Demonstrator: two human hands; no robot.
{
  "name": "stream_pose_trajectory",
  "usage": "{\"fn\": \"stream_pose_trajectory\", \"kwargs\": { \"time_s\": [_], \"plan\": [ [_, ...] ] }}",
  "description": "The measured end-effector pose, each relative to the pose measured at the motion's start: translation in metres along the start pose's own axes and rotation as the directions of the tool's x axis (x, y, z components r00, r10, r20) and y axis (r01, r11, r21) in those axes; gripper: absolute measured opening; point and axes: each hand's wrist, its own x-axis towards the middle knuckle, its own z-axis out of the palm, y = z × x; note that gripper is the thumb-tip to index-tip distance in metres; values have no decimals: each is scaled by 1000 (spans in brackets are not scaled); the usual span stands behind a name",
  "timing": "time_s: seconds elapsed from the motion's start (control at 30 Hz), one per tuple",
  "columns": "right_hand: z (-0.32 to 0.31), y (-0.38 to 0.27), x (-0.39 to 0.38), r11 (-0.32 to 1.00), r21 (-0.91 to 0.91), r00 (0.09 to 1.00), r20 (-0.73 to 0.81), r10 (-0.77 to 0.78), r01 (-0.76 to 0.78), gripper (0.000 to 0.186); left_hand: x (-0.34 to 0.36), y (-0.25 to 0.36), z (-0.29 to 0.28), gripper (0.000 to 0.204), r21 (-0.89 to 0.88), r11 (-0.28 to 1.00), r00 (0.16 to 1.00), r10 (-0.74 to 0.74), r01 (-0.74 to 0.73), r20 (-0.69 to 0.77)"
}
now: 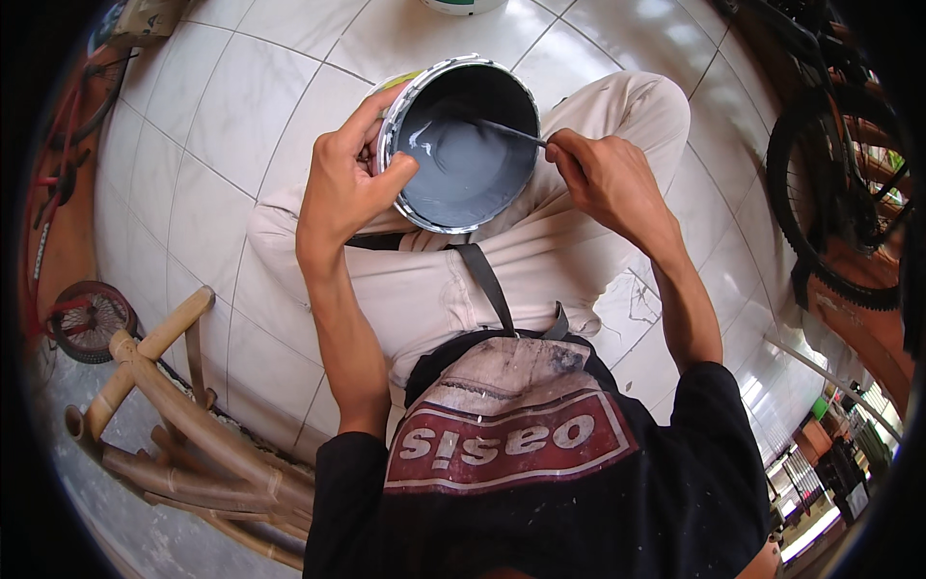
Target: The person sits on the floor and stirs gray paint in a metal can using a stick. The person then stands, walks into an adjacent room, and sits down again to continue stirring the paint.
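A paint bucket (446, 183) holding smooth grey paint, with a white streak on it, sits tilted between my crossed legs in light trousers. My left hand (359, 169) grips its left side, thumb over the near rim and fingers around the outside. My right hand (603, 183), at the right of the bucket, is closed on the handle of a thin stirrer (521, 133), whose far end reaches into the bucket, partly hidden in the dark interior and paint.
A white tiled floor (251, 116) surrounds me. Another white container (463, 5) stands beyond the bucket. A bamboo frame (193, 415) lies at lower left, red bicycle parts (72, 318) stand left, a black-tyred bicycle (791, 193) stands right, and assorted items (815, 434) fill the lower right.
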Motion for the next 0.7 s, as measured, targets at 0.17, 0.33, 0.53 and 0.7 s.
{"fn": "stream_pose_trajectory", "kwargs": {
  "time_s": [0.17,0.33,0.53,0.7],
  "plan": [
    [4,8,-1,999,49,1000,-13,6,-5,23,0,-1,1,70,-15,1000,1000,-5,5,1],
    [-1,6,-4,986,165,983,175,-50,21,21,0,-2,0,70,-9,1000,1000,-1,1,9],
    [-6,-1,-5,999,20,999,33,32,-33,21,0,-3,0,70,-15,1000,1000,11,-11,12],
    [6,6,-6,999,-25,999,29,-29,30,22,1,-1,2,70,-21,1000,1000,6,-6,-1]
  ]
}}
